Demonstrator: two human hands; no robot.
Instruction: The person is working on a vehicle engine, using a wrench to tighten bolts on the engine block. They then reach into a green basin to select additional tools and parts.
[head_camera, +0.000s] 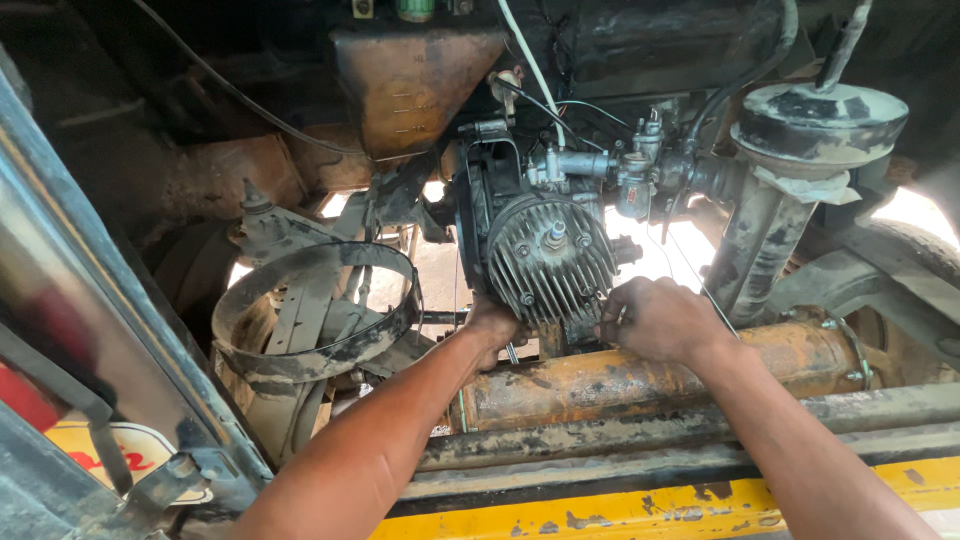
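We see the cylinder head (552, 258), a round, dark, finned casting with bolts on its face, sitting mid-frame at the front of the engine (500, 210) and facing us, its axis pointing out toward the camera. Both hands work at its lower edge, so the head lies just above and between them. Our left hand (492, 330) comes up from below-left and touches the lower left rim, its grip curled on a small metal tool or bolt we cannot make out; whether it is clamped tight we cannot tell. Our right hand (655, 318) sits at the lower right rim, fingers pinched together on something small against the fins, hidden by the knuckles. The two hands are about equally near. Behind the head the carburettor (632, 172) and hoses run right toward a round grimy canister (818, 118). Below the hands lies a rusty orange tube (640, 375), then a yellow chipped frame rail (640, 510). A bent dark metal band (320, 310) loops to the left.
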